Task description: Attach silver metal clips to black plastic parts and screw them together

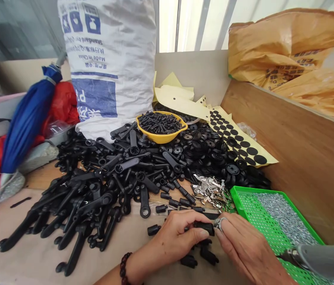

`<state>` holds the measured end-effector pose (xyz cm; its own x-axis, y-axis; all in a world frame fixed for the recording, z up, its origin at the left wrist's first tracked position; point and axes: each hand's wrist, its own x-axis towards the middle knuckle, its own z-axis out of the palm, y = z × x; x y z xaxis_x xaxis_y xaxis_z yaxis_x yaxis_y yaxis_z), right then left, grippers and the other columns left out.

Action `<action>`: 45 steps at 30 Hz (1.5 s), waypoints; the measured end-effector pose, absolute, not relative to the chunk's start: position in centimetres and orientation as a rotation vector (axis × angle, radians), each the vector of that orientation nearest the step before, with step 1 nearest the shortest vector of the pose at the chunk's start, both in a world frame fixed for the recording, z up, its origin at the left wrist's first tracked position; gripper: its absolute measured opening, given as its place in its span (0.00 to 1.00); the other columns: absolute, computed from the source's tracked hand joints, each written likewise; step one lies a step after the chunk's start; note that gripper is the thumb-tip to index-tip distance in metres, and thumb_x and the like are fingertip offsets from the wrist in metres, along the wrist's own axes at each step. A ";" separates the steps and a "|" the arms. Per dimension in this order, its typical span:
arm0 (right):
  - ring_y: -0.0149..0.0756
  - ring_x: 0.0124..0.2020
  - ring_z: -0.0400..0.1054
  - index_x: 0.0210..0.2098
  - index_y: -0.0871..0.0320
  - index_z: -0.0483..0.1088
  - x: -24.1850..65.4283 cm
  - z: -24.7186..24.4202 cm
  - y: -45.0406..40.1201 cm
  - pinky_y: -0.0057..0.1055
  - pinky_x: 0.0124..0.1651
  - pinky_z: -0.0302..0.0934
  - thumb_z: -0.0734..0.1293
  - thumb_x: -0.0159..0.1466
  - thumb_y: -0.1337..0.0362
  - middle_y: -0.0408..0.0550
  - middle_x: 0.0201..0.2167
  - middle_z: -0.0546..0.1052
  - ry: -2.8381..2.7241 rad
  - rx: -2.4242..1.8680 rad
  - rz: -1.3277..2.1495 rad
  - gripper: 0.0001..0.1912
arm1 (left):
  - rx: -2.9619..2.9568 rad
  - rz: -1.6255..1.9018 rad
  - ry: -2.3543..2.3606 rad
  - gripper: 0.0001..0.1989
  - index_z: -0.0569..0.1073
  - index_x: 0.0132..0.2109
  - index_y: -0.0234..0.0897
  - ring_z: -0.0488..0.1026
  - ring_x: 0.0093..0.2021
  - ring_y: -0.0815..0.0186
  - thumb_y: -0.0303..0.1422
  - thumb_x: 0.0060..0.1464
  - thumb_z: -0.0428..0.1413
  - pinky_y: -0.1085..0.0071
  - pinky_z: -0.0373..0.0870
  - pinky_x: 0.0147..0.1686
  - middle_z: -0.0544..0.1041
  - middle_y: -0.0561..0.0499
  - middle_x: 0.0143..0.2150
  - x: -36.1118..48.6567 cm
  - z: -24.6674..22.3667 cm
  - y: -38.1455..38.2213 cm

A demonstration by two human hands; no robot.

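Note:
My left hand [181, 229] pinches a short black plastic cylinder [204, 228] between thumb and fingers, lying about level. At its right end is my right hand [240, 241], with fingers pressed together and a ring on one finger. Whatever small thing those fingertips may hold is hidden. Similar black cylinders [209, 255] lie on the table below and behind my hands. Just beyond them sits a small heap of flat metal clips [210, 190]. A green perforated tray [239, 202] of small silvery screws or pins [285, 213] stands right of my right hand.
Black plastic arms [80, 206] are heaped at left and centre, black round caps [205, 152] behind. A yellow bowl [163, 137] holds black ribbed pieces. A grey powered screwdriver [323, 259] juts over the tray. A wooden board [297, 158] borders the right; a white sack [110, 59] stands behind.

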<state>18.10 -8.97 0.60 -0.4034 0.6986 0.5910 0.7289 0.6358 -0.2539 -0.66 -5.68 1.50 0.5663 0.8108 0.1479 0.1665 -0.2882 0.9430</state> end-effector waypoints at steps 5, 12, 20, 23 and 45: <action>0.32 0.22 0.64 0.27 0.54 0.61 17.5 0.7 -9.6 0.26 0.27 0.62 0.53 0.69 0.67 0.43 0.22 0.69 -2.069 -1.179 0.389 0.14 | 1.927 0.863 0.795 0.09 0.76 0.44 0.32 0.74 0.38 0.63 0.26 0.57 0.54 0.71 0.68 0.39 0.78 0.46 0.37 -0.6 1.6 -5.9; 0.31 0.24 0.67 0.30 0.54 0.62 16.7 0.6 -10.0 0.24 0.29 0.64 0.52 0.69 0.66 0.42 0.23 0.71 -1.953 -1.192 0.646 0.14 | 2.161 1.032 0.655 0.11 0.73 0.46 0.28 0.72 0.38 0.62 0.26 0.60 0.49 0.68 0.69 0.40 0.78 0.42 0.38 -0.9 1.4 -6.1; 0.29 0.20 0.65 0.29 0.55 0.60 16.3 0.0 -9.7 0.24 0.25 0.59 0.52 0.68 0.69 0.41 0.20 0.68 -2.058 -1.117 0.248 0.13 | 1.851 0.839 0.793 0.11 0.77 0.43 0.30 0.75 0.37 0.63 0.26 0.57 0.51 0.72 0.69 0.39 0.79 0.45 0.37 -0.7 1.3 -6.4; 0.29 0.20 0.65 0.29 0.55 0.61 16.2 -0.2 -9.8 0.24 0.23 0.59 0.52 0.69 0.69 0.41 0.20 0.68 -2.068 -1.114 0.170 0.14 | 1.743 0.800 0.829 0.11 0.78 0.42 0.32 0.75 0.36 0.64 0.25 0.55 0.52 0.73 0.69 0.39 0.80 0.47 0.36 -0.6 1.1 -6.3; 0.32 0.22 0.63 0.27 0.53 0.57 17.3 -0.5 -6.6 0.29 0.25 0.54 0.52 0.70 0.62 0.40 0.21 0.66 -2.159 -1.288 0.039 0.15 | 2.357 0.483 1.112 0.09 0.77 0.40 0.34 0.70 0.43 0.60 0.23 0.54 0.54 0.66 0.66 0.46 0.78 0.46 0.39 -3.0 1.0 0.6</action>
<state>17.28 -6.64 -0.50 -0.3350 0.8053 0.4892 0.7870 0.5246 -0.3247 -2.97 0.58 1.00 0.6065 0.7878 0.1071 0.6159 -0.5508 0.5633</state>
